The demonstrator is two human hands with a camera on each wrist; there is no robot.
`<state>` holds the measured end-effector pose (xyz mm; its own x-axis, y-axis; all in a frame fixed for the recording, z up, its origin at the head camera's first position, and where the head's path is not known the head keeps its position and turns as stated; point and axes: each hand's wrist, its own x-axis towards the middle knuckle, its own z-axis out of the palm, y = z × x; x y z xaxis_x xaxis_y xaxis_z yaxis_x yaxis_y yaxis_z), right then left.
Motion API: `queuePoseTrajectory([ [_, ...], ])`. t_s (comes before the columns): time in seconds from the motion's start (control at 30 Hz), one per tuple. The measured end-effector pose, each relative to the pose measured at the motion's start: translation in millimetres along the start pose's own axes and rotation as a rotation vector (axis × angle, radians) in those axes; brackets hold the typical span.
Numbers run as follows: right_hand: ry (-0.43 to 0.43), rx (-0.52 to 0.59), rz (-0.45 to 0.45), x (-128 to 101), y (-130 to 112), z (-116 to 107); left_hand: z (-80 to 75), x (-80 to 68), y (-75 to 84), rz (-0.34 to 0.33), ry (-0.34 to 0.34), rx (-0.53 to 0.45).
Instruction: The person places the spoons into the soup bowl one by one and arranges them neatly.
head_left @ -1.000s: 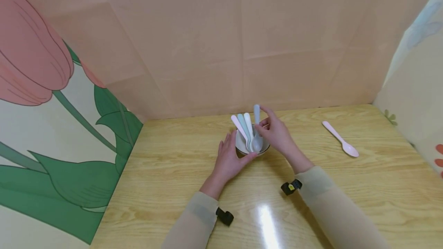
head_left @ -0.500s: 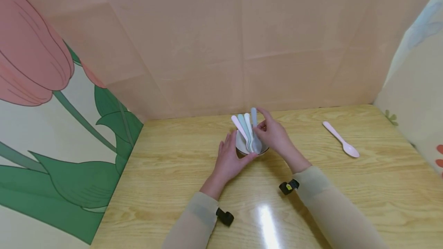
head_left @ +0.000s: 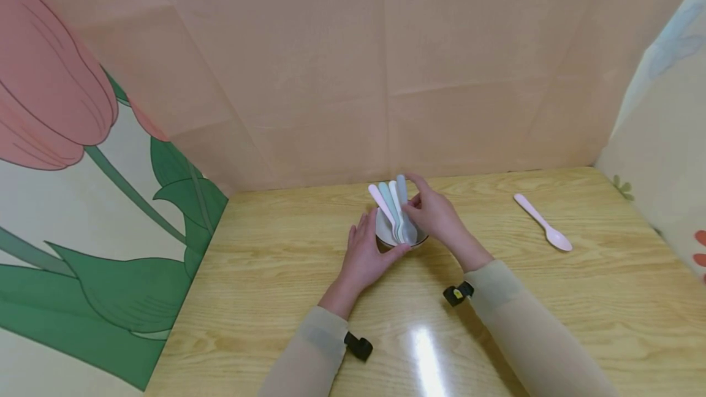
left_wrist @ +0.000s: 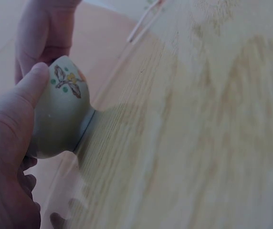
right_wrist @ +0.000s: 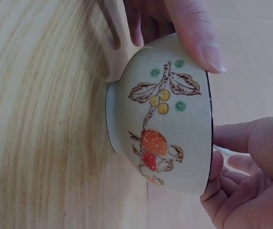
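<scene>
A small cream bowl (right_wrist: 170,124) with a dark rim and painted fruit sprigs stands on the table. My left hand (head_left: 364,250) grips its left side, the thumb over the near rim. Inside the bowl lean a pink spoon (head_left: 377,193), a light teal spoon (head_left: 385,193) and a white spoon (head_left: 394,191), handles pointing away. At the bowl's right side, my right hand (head_left: 438,213) pinches a grey-blue spoon (head_left: 402,186) by its handle, its scoop end down in the bowl beside the white one. From the right wrist view, the bowl wall hides most of the spoons.
Another pink spoon (head_left: 543,222) lies alone on the wood-grain table (head_left: 265,262) to the right. A plain peach backdrop (head_left: 331,78) rises behind the table's far edge, close beyond the bowl. A tulip-printed panel (head_left: 127,293) borders the left side.
My right hand has shifted slightly left and lowered the grey-blue spoon, bringing its handle up close against the white spoon. My left hand and the bowl have stayed put.
</scene>
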<state>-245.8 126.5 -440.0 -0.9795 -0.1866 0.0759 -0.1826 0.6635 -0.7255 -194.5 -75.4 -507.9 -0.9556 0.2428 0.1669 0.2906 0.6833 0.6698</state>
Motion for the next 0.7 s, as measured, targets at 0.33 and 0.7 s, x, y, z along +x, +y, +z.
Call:
queuePoseTrajectory([
  [0.33,-0.035,-0.049,0.029,2.8,-3.7,1.4,-1.8,-1.5,1.9,-0.003,0.001,-0.009],
  [0.7,-0.058,-0.066,0.037,2.0,-5.4,-0.1,-0.6,-0.4,-0.5,0.007,0.007,-0.009],
])
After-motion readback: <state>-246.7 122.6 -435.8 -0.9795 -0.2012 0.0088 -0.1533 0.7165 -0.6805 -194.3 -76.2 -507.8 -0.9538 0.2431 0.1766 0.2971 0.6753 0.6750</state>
